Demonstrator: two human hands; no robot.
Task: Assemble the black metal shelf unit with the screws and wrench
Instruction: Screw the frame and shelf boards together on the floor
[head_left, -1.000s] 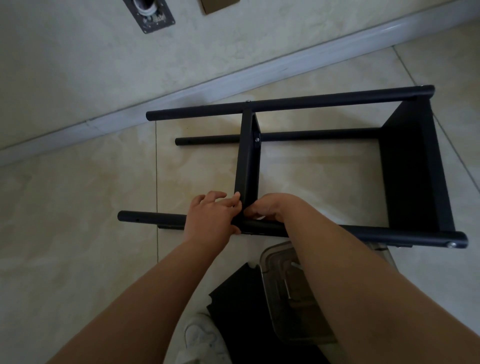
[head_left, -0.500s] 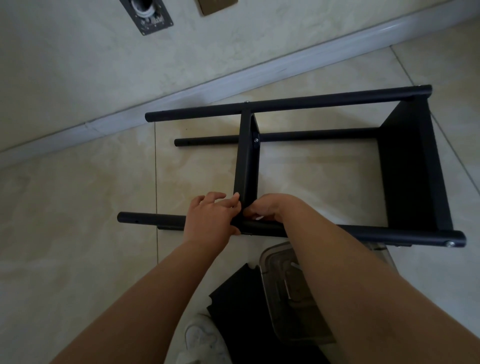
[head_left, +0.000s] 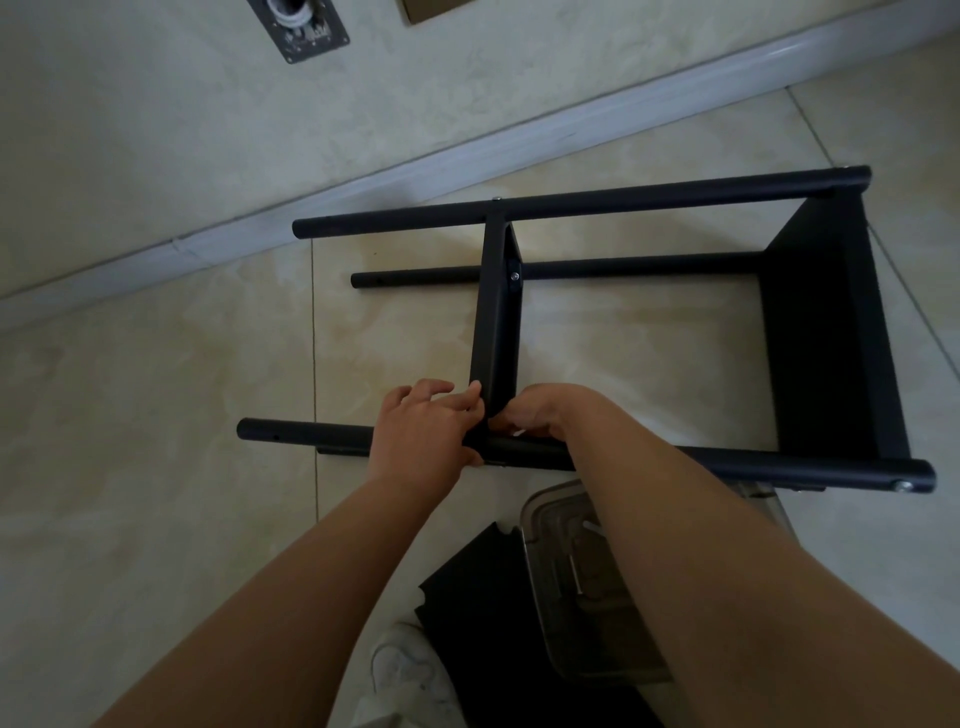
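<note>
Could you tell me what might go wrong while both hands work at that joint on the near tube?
The left hand and right hand crowd the middle black shelf panel where it meets the near black metal tube; fingers could get pinched. The joint is hidden, so a screw may slip or cross-thread unseen.

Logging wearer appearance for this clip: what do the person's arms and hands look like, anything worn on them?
Both forearms are bare up to the frame edge, with no sleeves showing. The left hand and right hand wear no gloves, and no watch, bracelet or ring is visible. The fingers are bare too.
</note>
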